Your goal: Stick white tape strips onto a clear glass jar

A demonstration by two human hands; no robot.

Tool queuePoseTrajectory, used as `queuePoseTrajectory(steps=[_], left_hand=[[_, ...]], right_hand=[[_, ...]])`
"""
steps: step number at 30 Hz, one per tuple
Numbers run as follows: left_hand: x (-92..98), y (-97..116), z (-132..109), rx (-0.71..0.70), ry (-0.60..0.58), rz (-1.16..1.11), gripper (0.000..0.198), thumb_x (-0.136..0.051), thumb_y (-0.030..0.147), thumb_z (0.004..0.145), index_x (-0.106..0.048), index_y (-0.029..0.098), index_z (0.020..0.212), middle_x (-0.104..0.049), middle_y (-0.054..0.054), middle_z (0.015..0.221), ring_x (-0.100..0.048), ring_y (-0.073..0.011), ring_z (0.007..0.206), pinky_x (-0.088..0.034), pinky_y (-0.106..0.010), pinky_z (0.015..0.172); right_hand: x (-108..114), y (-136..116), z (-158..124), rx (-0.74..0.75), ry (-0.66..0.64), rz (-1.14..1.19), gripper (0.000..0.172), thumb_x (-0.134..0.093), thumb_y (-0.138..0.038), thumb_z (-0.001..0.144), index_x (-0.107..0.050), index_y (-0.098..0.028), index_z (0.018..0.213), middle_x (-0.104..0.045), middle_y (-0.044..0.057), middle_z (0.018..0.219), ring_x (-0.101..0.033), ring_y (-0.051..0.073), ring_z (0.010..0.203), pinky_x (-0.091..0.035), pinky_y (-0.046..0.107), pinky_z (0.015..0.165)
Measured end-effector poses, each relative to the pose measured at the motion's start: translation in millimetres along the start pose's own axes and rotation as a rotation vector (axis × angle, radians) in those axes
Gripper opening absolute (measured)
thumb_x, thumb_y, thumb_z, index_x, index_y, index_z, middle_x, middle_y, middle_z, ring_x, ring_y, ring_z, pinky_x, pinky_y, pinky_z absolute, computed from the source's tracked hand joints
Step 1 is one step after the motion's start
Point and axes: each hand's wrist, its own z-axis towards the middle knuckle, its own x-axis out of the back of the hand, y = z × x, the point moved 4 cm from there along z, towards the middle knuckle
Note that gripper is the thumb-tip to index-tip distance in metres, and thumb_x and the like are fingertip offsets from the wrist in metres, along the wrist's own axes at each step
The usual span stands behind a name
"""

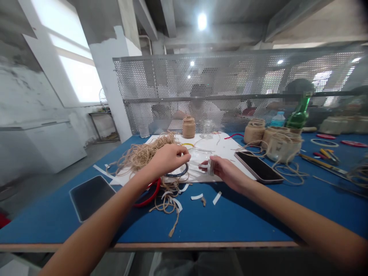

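Blue table — a clear glass jar between the hands.

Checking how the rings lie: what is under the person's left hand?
Below the left hand, a dark blue ring sits among jute twine, a red ring just nearer. Whatever lies directly under the palm is covered and cannot be seen.

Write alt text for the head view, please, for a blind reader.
Two hands work over a blue table: the left hand touches a dark ring, and the right hand pinches a pale piece beside a clear jar. Loose twine, a phone and wrapped jars lie nearby.
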Motion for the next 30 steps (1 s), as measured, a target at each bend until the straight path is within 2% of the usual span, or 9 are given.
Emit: queuePoseTrajectory(steps=[6,14,21,26,30], left_hand=[[-0.2,6,-2,-0.020,-0.025,-0.007,0.023,-0.046,0.028,0.074,-0.065,0.018,0.067,-0.059,0.000,0.059,-0.047,-0.0100,0.054,-0.030,-0.021,0.050],[3.9,23,-8,-0.086,-0.055,-0.145,0.023,-0.046,0.028,0.076,-0.063,0.015,0.068,-0.055,0.002,0.057,-0.042,-0.0072,0.052,-0.031,-0.019,0.050],[6.0,22,-6,-0.080,-0.073,-0.209,0.022,-0.047,0.029,0.076,-0.062,0.015,0.069,-0.055,0.002,0.058,-0.044,-0.0072,0.054,-0.033,-0.019,0.051],[2.7,18,-5,-0.078,-0.025,-0.173,0.022,-0.047,0.029,0.077,-0.064,0.016,0.071,-0.060,0.001,0.065,-0.048,-0.0079,0.058,-0.035,-0.019,0.054],[0.6,14,-3,-0.056,0.018,-0.127,0.022,-0.047,0.029,0.077,-0.064,0.016,0.072,-0.063,0.000,0.067,-0.049,-0.0085,0.058,-0.035,-0.020,0.054]], right_hand=[[1,1,1,0.023,0.008,-0.025,0.028,-0.048,-0.036,0.080,-0.066,-0.015,0.079,-0.068,0.006,0.082,-0.063,0.018,0.083,-0.040,0.031,0.088],[1,3,1,0.030,-0.022,0.031,0.025,-0.050,-0.033,0.080,-0.068,-0.015,0.082,-0.069,0.005,0.083,-0.064,0.017,0.083,-0.041,0.030,0.088],[1,1,1,0.036,-0.012,0.086,0.020,-0.052,-0.028,0.079,-0.067,-0.017,0.084,-0.070,0.005,0.086,-0.063,0.017,0.082,-0.045,0.028,0.083],[1,2,0,0.010,-0.002,0.106,0.019,-0.053,-0.030,0.078,-0.066,-0.016,0.082,-0.070,0.005,0.084,-0.064,0.017,0.079,-0.045,0.031,0.085],[2,3,1,0.017,-0.013,0.065,0.024,-0.051,-0.033,0.080,-0.066,-0.014,0.075,-0.069,0.006,0.080,-0.065,0.017,0.079,-0.043,0.031,0.086]])
